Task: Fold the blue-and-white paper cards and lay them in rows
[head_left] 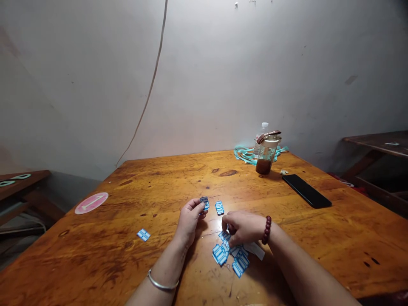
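Between the thumb and fingers of my left hand (pixel 191 216) is a small blue-and-white card (pixel 205 205), held a little above the table. My right hand (pixel 240 226) reaches down with bent fingers into a loose pile of similar blue-and-white cards (pixel 220 254); whether its fingertips grip one is hidden. Just beyond my hands lies a small stack of these cards (pixel 219 207). Off to the left rests another blue-and-white card (pixel 143 234), apart from the rest. A plain white slip (pixel 256 250) sticks out beneath my right wrist.
The wooden table (pixel 121 267) meets a wall. A black phone (pixel 306 191) lies at right. Behind it stand a cup with dark liquid (pixel 267 159) and a clear bottle (pixel 264 128) amid turquoise straps (pixel 244 154). A pink round sticker (pixel 92 203) is at left.
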Tool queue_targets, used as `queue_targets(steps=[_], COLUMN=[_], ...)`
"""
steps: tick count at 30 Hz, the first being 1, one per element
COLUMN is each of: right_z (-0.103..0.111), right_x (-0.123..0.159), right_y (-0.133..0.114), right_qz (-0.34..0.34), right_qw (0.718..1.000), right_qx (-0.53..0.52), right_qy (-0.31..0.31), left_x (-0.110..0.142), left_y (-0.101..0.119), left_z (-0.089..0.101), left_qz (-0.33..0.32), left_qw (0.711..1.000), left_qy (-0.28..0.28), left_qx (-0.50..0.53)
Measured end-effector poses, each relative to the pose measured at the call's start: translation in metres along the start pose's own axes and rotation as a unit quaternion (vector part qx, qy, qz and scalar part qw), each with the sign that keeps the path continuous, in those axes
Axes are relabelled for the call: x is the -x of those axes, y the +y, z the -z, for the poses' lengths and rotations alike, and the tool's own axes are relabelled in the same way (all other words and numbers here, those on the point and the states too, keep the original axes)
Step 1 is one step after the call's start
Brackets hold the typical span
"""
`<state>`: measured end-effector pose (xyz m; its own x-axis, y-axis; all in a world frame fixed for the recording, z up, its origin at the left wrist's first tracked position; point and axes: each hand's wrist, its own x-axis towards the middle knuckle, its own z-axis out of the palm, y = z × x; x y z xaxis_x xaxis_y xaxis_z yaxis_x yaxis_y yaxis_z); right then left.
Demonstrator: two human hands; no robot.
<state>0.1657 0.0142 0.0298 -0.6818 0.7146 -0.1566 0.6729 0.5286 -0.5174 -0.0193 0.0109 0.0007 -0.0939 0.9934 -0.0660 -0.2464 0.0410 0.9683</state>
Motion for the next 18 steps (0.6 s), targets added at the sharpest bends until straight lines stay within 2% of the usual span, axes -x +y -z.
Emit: queue_targets(steps=[4,12,15,18], right_z=[-0.011,-0.014,-0.017,-0.02], right_x=[-0.004,-0.01,-0.014,-0.024], right_y=[0.001,0.011,0.012,0.011], right_qz=[0.006,-0.007,-0.014,-0.028], right_qw=[0.999,0.986,0.963,0.917], right_qx=[-0.019,-0.164,-0.27,-0.389], right_qy=[0.028,-0.013,-0.01,0.079], left_x=[0.001,0.002,0.002,0.002], left_y=[0.001,0.001,-0.001,0.0], left_z=[-0.001,-0.004,-0.006,-0.005], left_qz=[0.002,0.002,0.021,0.016], left_qw=[1.0,1.0,1.0,1.0], left_qy=[0.005,-0.003,-0.004,-0.017], left_qx=[-0.01,0.0,0.004,0.004])
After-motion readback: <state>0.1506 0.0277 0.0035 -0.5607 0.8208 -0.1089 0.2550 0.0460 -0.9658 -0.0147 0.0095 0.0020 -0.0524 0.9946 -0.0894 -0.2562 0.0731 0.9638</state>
